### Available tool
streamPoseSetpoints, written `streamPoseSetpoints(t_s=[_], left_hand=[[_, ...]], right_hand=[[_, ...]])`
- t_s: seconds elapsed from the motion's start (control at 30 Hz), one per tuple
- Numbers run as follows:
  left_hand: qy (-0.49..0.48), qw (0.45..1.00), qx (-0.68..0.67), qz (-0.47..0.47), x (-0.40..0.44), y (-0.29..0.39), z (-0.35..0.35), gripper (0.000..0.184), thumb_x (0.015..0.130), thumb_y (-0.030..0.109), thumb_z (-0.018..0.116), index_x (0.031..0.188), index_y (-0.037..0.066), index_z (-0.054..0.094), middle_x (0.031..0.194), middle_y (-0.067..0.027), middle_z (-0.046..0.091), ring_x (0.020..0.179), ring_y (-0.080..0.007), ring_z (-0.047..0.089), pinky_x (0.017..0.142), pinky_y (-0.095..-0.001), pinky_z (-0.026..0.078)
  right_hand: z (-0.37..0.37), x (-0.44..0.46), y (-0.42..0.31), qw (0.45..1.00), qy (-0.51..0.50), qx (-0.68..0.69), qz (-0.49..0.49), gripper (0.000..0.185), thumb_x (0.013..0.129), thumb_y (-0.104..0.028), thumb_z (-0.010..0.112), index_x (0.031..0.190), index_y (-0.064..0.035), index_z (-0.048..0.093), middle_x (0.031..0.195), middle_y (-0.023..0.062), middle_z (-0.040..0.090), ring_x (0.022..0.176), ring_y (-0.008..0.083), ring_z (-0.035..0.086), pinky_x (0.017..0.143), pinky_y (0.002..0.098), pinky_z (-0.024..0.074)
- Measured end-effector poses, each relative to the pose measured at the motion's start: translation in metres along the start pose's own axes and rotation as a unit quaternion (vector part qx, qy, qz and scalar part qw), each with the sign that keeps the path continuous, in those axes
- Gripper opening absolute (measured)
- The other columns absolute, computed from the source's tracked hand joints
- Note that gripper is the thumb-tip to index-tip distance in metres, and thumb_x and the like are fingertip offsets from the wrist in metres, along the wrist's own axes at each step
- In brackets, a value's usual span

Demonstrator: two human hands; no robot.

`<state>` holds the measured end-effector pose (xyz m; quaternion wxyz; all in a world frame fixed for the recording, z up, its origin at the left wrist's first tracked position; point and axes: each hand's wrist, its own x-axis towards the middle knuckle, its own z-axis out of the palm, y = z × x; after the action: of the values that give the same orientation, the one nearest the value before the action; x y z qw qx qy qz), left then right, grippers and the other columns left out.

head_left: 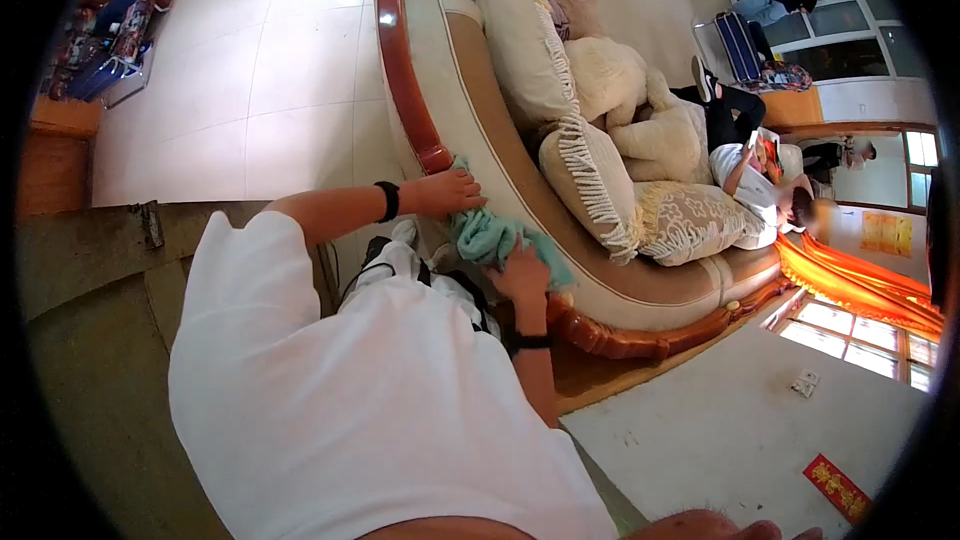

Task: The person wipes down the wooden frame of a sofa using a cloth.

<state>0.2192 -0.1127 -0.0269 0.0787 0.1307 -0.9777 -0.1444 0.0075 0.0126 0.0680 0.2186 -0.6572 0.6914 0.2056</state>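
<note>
A crumpled teal cloth (490, 238) lies against the cream outer side of the curved sofa (590, 285). My left hand (447, 193), with a black band at the wrist, is closed on the cloth's upper end, beside the end of the sofa's red-brown wooden trim (410, 115). Lower and to the right, my right hand (522, 275) has its fingers bent into the same cloth. A dark band circles that wrist too. Part of the cloth sticks out past the right hand, towards the lower carved wood (610, 340).
Fringed cushions (590, 180) and a big cream plush toy (660, 135) lie on the sofa. A person (745, 175) reclines there, and others are farther back. A pale wall panel (740, 420) is at lower right, pale floor tiles (300, 80) at upper left.
</note>
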Motion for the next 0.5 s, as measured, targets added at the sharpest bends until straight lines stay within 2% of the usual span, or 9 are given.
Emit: streamPoseSetpoints(t_s=[0.07, 0.1, 0.13, 0.2, 0.27, 0.33, 0.4, 0.47, 0.5], left_hand=[[0.005, 0.999, 0.038, -0.009, 0.000, -0.001, 0.002, 0.071, 0.065, 0.029, 0.082, 0.127, 0.010, 0.054, 0.106, -0.0082, 0.057, 0.103, -0.0263, 0.055, 0.089, -0.0389, 0.041], [0.020, 0.999, 0.022, -0.036, 0.001, -0.002, 0.015, 0.069, 0.064, 0.025, 0.080, 0.126, 0.009, 0.054, 0.105, -0.0085, 0.056, 0.103, -0.0265, 0.055, 0.090, -0.0389, 0.040], [0.035, 0.997, 0.007, -0.065, 0.004, -0.001, 0.025, 0.068, 0.063, 0.021, 0.078, 0.125, 0.008, 0.054, 0.104, -0.0087, 0.055, 0.102, -0.0267, 0.054, 0.092, -0.0388, 0.040], [0.026, 0.996, 0.026, -0.085, 0.006, 0.007, 0.032, 0.069, 0.061, 0.020, 0.077, 0.124, 0.008, 0.053, 0.105, -0.0095, 0.054, 0.103, -0.0269, 0.053, 0.093, -0.0387, 0.039], [0.004, 0.993, 0.058, -0.101, 0.008, 0.003, 0.020, 0.070, 0.058, 0.018, 0.076, 0.123, 0.008, 0.052, 0.106, -0.0102, 0.053, 0.103, -0.0271, 0.052, 0.094, -0.0385, 0.038], [0.002, 0.991, 0.051, -0.124, 0.009, 0.016, 0.012, 0.066, 0.061, 0.023, 0.074, 0.120, 0.006, 0.053, 0.106, -0.0098, 0.054, 0.103, -0.0264, 0.052, 0.092, -0.0371, 0.039], [-0.015, 0.987, 0.053, -0.152, 0.012, 0.018, 0.022, 0.072, 0.057, 0.026, 0.077, 0.122, 0.008, 0.052, 0.106, -0.0097, 0.053, 0.105, -0.0267, 0.051, 0.094, -0.0385, 0.037], [0.005, 0.991, 0.042, -0.123, 0.012, 0.013, 0.019, 0.077, 0.054, 0.028, 0.079, 0.124, 0.008, 0.051, 0.107, -0.0094, 0.053, 0.105, -0.0274, 0.051, 0.094, -0.0400, 0.036], [-0.012, 0.992, 0.044, -0.121, 0.015, 0.012, 0.019, 0.080, 0.056, 0.031, 0.080, 0.127, 0.010, 0.050, 0.109, -0.0087, 0.052, 0.107, -0.0286, 0.050, 0.094, -0.0409, 0.035]], right_hand=[[-0.007, 0.031, -0.007, 0.997, -0.072, 0.008, -0.027, 0.087, 0.073, -0.053, 0.074, 0.139, -0.0034, 0.047, 0.130, 0.0246, 0.056, 0.111, 0.0384, 0.061, 0.091, 0.0387, 0.0513], [0.007, 0.056, -0.002, 0.997, -0.073, 0.005, -0.032, 0.087, 0.073, -0.053, 0.074, 0.139, -0.0034, 0.047, 0.130, 0.0246, 0.056, 0.111, 0.0384, 0.061, 0.091, 0.0387, 0.0513], [0.036, 0.091, 0.010, 0.981, -0.105, 0.115, -0.117, 0.085, 0.069, -0.050, 0.078, 0.135, -0.0043, 0.050, 0.129, 0.0208, 0.058, 0.109, 0.0365, 0.062, 0.091, 0.0386, 0.0513], [0.052, 0.116, 0.026, 0.945, -0.129, 0.215, -0.210, 0.084, 0.065, -0.048, 0.082, 0.132, -0.0053, 0.054, 0.127, 0.0170, 0.061, 0.108, 0.0345, 0.062, 0.091, 0.0385, 0.0513], [0.057, 0.119, 0.025, 0.937, -0.014, 0.203, -0.283, 0.080, 0.060, -0.043, 0.086, 0.126, -0.0065, 0.059, 0.123, 0.0121, 0.065, 0.107, 0.0309, 0.063, 0.090, 0.0390, 0.0511], [0.053, 0.120, 0.022, 0.922, -0.026, 0.237, -0.304, 0.080, 0.059, -0.049, 0.085, 0.123, -0.0056, 0.062, 0.122, 0.0156, 0.065, 0.107, 0.0324, 0.064, 0.089, 0.0403, 0.0516], [0.052, 0.114, 0.024, 0.910, -0.044, 0.267, -0.315, 0.081, 0.058, -0.054, 0.083, 0.119, -0.0048, 0.065, 0.121, 0.0191, 0.065, 0.106, 0.0339, 0.065, 0.089, 0.0415, 0.0521], [0.038, 0.106, 0.019, 0.946, -0.154, 0.220, -0.184, 0.081, 0.059, -0.053, 0.083, 0.122, -0.0047, 0.063, 0.124, 0.0213, 0.063, 0.111, 0.0344, 0.062, 0.093, 0.0418, 0.0501], [0.036, 0.100, 0.022, 0.942, -0.139, 0.225, -0.208, 0.084, 0.069, -0.059, 0.076, 0.128, -0.0034, 0.057, 0.129, 0.0224, 0.060, 0.114, 0.0371, 0.059, 0.095, 0.0426, 0.0487]])
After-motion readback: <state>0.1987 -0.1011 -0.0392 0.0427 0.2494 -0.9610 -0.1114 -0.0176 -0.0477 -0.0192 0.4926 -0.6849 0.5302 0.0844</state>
